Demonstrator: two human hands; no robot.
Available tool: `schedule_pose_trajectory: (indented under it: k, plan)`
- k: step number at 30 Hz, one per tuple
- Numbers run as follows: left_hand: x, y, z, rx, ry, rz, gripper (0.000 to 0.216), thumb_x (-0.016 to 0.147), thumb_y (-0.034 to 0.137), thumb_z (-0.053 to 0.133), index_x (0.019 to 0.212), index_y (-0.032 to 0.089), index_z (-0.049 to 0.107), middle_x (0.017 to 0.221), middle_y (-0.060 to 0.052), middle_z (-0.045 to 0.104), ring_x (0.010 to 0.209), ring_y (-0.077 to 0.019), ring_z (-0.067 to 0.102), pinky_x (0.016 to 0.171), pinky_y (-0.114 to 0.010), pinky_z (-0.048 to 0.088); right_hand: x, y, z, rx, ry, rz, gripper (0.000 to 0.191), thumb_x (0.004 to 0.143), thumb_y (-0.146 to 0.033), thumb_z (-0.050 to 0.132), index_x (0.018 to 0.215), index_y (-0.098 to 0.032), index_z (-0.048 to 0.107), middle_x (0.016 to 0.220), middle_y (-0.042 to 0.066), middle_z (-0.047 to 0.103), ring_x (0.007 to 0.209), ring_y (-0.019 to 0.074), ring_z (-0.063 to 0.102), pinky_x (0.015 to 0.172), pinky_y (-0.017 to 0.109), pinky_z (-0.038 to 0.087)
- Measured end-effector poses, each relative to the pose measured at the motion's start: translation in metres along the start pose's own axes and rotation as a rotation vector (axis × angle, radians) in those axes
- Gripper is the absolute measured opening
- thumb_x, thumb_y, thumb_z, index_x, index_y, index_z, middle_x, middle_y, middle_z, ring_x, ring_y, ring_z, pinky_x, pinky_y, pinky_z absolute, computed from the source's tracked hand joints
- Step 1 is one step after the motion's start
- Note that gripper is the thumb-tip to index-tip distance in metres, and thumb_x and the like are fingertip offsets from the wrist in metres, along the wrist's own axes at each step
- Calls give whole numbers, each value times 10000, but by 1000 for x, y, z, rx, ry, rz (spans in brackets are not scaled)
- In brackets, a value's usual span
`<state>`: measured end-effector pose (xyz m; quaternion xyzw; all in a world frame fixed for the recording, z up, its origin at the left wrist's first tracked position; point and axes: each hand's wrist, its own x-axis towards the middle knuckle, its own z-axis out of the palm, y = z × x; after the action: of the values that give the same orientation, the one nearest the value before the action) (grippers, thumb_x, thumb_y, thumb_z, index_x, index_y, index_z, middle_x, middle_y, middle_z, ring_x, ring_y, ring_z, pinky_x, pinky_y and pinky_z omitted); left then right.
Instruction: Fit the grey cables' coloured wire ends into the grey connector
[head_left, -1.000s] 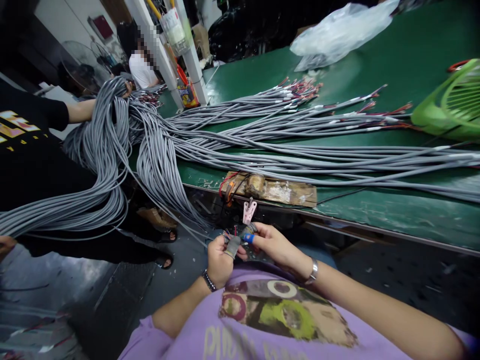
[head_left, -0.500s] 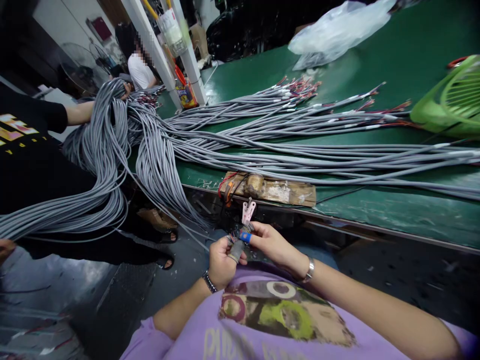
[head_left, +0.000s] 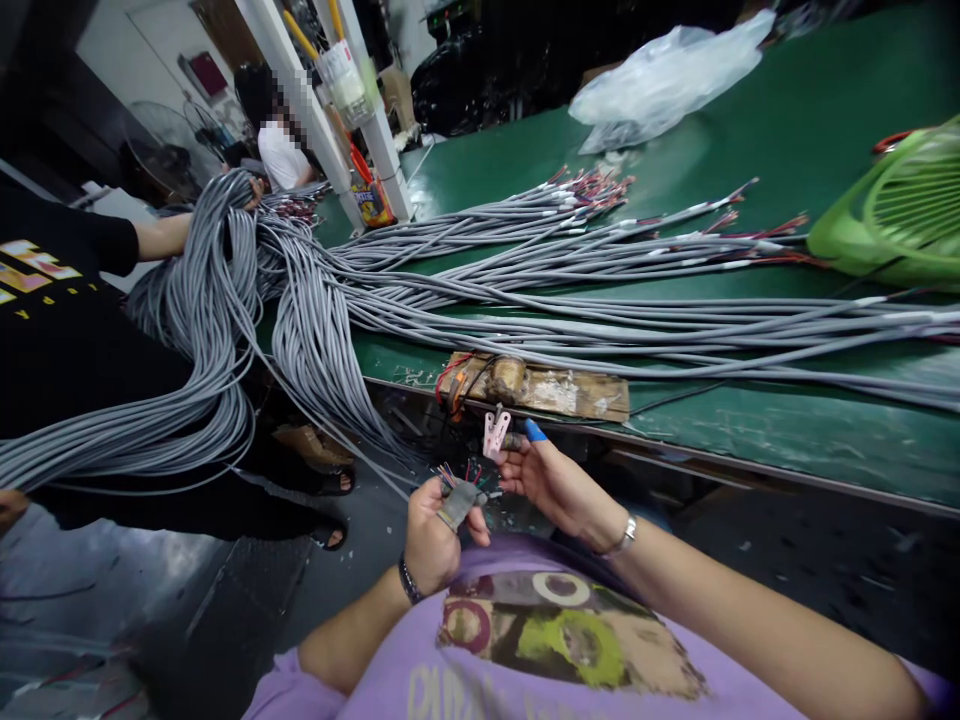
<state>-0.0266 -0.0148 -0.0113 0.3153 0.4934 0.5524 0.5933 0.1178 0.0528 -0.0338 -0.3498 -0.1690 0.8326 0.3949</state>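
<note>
Head view: L hand [head_left: 433, 535] is pinching thin wires [head_left: 448, 476], thumb & fingers closed — mixed-colour ends are fanning out just in front of the green bench [head_left: 825, 110]. R hand [head_left: 551, 485] is hanging half-open, thumb up & apart, fingers beside the pink clip [head_left: 496, 434] — can't tell if touching. Plastic bag [head_left: 671, 85] is lying on the bench, contents unclear. Grey cables [head_left: 525, 325] are running along it, approx. parallel.
</note>
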Motion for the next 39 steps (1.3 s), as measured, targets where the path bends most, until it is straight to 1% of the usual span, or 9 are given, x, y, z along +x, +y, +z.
schedule_pose_trajectory:
  k: [3, 5, 9, 17, 26, 31, 34, 38, 39]
  plan:
    - [2, 7, 9, -44, -52, -16, 233, 704, 359, 656, 672, 142, 580, 437, 11, 587, 322, -107, 502, 354, -210, 402, 2, -11, 5, -32, -121, -9, 419, 733, -583, 594, 772, -167, 625, 746, 46, 636, 635, 125, 554, 586, 246, 455]
    - [5, 10, 15, -52, -63, -13, 225, 699, 351, 654, 661, 142, 578, 434, 12, 583, 322, -104, 498, 358, -210, 402, 5, -16, 11, -58, -152, -32, 394, 721, -549, 634, 794, -162, 647, 704, 34, 628, 623, 121, 549, 577, 239, 446]
    - [9, 11, 22, -45, -44, -5, 200, 699, 323, 646, 655, 141, 576, 443, 19, 579, 330, -93, 495, 387, -210, 407, 7, -18, 18, -16, -128, -50, 318, 705, -469, 691, 783, -161, 670, 658, 8, 618, 602, 107, 537, 582, 235, 429]
    - [13, 4, 22, 45, -55, -29, 213, 715, 326, 631, 635, 141, 562, 436, 16, 570, 325, -89, 485, 362, -198, 379, 8, -12, 21, 42, -127, -123, 288, 696, -445, 708, 732, -165, 652, 633, -12, 606, 563, 95, 504, 576, 241, 398]
    - [2, 3, 15, 56, -52, -11, 262, 715, 393, 648, 679, 146, 569, 449, 16, 584, 334, -101, 501, 362, -205, 395, 2, -15, 17, 40, -204, 42, 401, 777, -560, 556, 780, -165, 627, 714, 30, 621, 604, 117, 553, 570, 242, 455]
    - [0, 5, 14, 47, 30, 42, 246, 709, 379, 646, 675, 149, 564, 461, 24, 583, 348, -93, 503, 392, -206, 397, 0, -17, 23, -61, -132, -121, 214, 733, -378, 680, 743, -171, 626, 652, -7, 583, 589, 96, 517, 564, 222, 448]
    - [3, 8, 16, 46, 49, 64, 244, 710, 380, 640, 673, 151, 562, 461, 27, 580, 347, -92, 501, 400, -208, 390, 2, -13, 21, -81, -120, -156, 263, 733, -435, 663, 728, -174, 627, 652, -3, 580, 586, 102, 504, 574, 243, 437]
    - [9, 9, 18, 45, 46, 84, 241, 715, 379, 632, 669, 155, 558, 464, 27, 580, 348, -90, 498, 425, -217, 402, 4, -8, 16, -253, -46, -353, 372, 726, -544, 624, 671, -175, 629, 619, 7, 576, 592, 119, 480, 603, 264, 408]
    - [11, 9, 18, 40, 40, 85, 232, 717, 369, 630, 667, 155, 558, 464, 27, 580, 348, -89, 498, 430, -219, 406, 5, -8, 16, -264, -50, -361, 380, 719, -554, 627, 670, -177, 633, 617, 6, 578, 593, 121, 479, 606, 264, 403]
